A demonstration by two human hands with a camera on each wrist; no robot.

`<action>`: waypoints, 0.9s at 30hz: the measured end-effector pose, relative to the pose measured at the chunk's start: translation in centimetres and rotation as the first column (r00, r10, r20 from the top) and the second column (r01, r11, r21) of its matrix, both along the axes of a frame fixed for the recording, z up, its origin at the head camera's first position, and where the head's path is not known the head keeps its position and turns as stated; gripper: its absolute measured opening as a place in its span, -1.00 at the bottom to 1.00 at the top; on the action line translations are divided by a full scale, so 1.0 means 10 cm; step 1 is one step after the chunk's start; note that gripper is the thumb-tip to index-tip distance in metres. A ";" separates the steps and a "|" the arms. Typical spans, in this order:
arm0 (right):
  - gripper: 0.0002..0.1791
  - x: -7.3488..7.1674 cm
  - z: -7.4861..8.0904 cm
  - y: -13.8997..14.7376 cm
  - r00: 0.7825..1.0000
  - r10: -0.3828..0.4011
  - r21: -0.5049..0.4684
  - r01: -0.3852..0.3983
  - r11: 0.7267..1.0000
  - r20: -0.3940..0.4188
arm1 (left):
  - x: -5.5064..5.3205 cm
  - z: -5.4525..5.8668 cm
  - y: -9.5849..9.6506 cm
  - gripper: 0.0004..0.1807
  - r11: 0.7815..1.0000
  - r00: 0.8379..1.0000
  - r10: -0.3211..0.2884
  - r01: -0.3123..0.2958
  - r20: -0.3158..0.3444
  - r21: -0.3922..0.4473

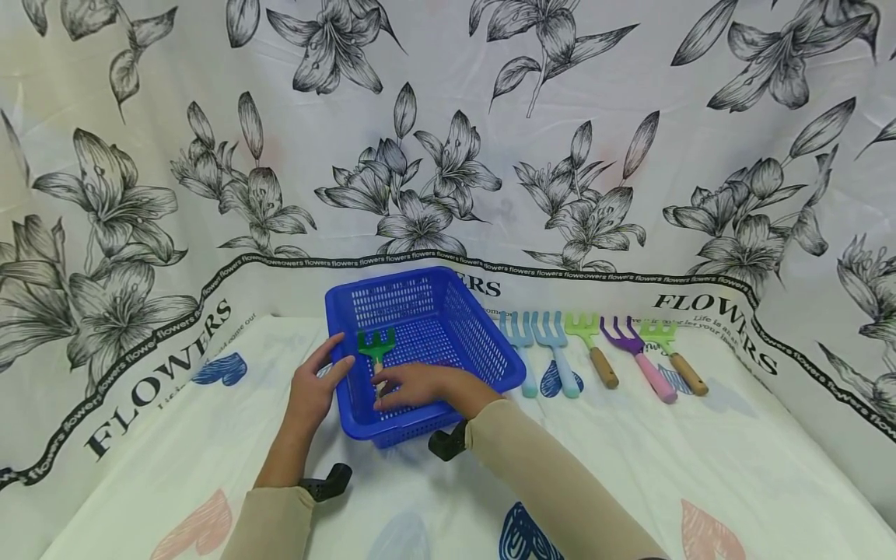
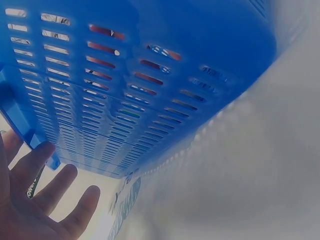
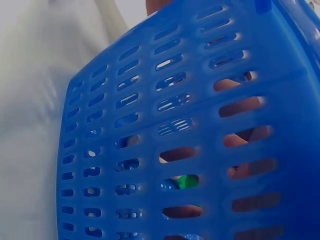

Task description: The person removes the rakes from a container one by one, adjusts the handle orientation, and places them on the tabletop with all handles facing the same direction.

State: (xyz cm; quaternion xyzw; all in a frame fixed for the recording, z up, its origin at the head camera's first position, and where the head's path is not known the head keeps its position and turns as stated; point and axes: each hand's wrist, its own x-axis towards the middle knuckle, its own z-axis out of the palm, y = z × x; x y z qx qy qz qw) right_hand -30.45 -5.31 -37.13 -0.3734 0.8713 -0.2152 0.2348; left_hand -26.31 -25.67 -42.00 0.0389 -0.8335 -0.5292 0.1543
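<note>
A blue plastic basket (image 1: 427, 342) with slotted walls sits on the cloth. Inside it, my right hand (image 1: 413, 385) pinches the pale handle of a small green hand rake (image 1: 376, 342), whose tines point toward the basket's back. The right wrist view sees parts of this hand and a bit of green only through the slots. My left hand (image 1: 315, 389) is at the basket's left rim, thumb and index finger at the edge. In the left wrist view, the left hand's fingers (image 2: 82, 207) are spread outside the slotted wall.
Right of the basket, several more hand rakes lie in a row: light blue ones (image 1: 553, 338), green ones with wooden handles (image 1: 602, 365), and a purple one with a pink handle (image 1: 654, 377). A flower-printed curtain (image 1: 420, 194) hangs behind and at both sides.
</note>
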 end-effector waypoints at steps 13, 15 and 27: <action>-0.27 0.01 -0.02 0.00 0.999 0.023 0.025 -0.024 0.999 0.038 | 0.01 0.01 0.01 -0.33 1.000 1.000 -0.008 0.008 -0.014 0.002; -0.28 0.01 -0.02 0.00 0.999 0.010 0.009 -0.011 1.000 0.039 | 0.00 0.00 0.01 -0.34 1.000 1.000 -0.010 0.010 -0.012 0.006; -0.36 -0.02 -0.02 0.02 0.998 -0.062 0.009 0.061 0.998 0.034 | 0.00 -0.01 0.00 -0.33 1.000 1.000 -0.008 0.008 -0.011 0.008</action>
